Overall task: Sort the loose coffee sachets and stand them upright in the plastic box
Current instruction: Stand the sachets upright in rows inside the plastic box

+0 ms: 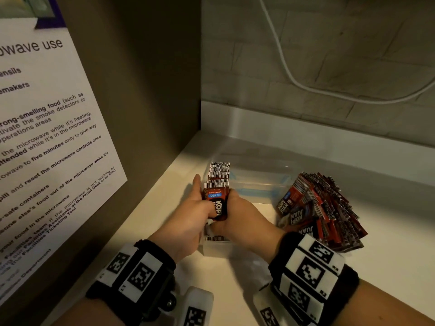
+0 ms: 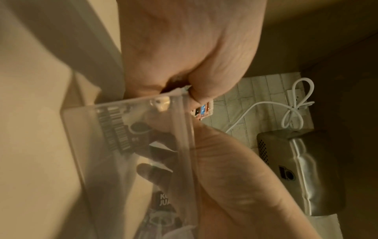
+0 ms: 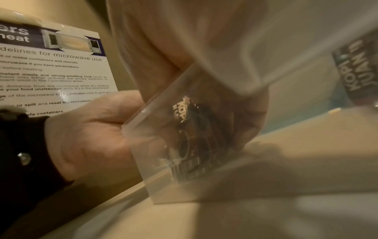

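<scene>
Shared workplace pantry or break-room counter. A laminated notice (image 1: 47,142) headed with guidelines for microwave use, naming a front desk, facilities assistants and a ticketing tool, hangs on the dark side panel (image 1: 146,78). Right of the notice runs a pale countertop (image 1: 388,243) with a raised back edge, and behind it a wall of light brick-pattern tiles (image 1: 317,43). A white cable (image 1: 289,74) loops across those tiles to a wall socket (image 2: 294,95). Farther right of the notice, a brushed-metal appliance (image 2: 302,171) stands against the tiles.
</scene>
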